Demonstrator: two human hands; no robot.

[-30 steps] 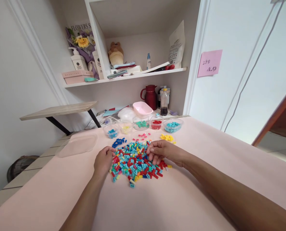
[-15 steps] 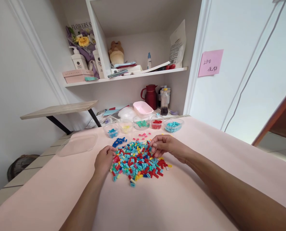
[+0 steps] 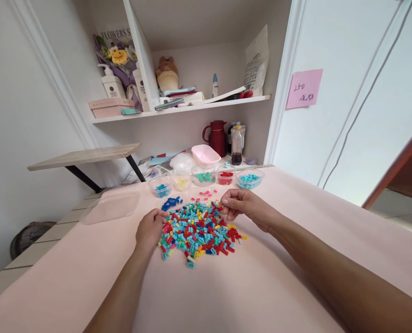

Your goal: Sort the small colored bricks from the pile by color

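A mixed pile of small toy building bricks (image 3: pixel 195 231), mostly turquoise, red, yellow and green, lies spread on the pink table covering (image 3: pixel 192 300). At the pile's left edge rests my left hand (image 3: pixel 150 230), fingers curled and pressed together; whatever they hold is hidden. My right hand (image 3: pixel 240 204) is raised over the pile's right side, thumb and forefinger pinched. Anything in that pinch is too small to make out. Dark blue bricks (image 3: pixel 171 203) form a small group behind the pile, and a few pink bricks (image 3: pixel 206 194) lie scattered to their right.
Behind the pile stand clear tubs of blue (image 3: pixel 162 190), yellow (image 3: pixel 181 184), green (image 3: pixel 205 177), red (image 3: pixel 225 175) and turquoise bricks (image 3: pixel 249 180). A clear lid (image 3: pixel 110 208) lies left. Further back are a pink basin (image 3: pixel 206 155), a red jug (image 3: pixel 218 138) and a bottle (image 3: pixel 237 147).
My right hand has shifted slightly right and up, away from the middle of the pile, its fingers still pinched. The left hand has stayed at the pile's left edge.
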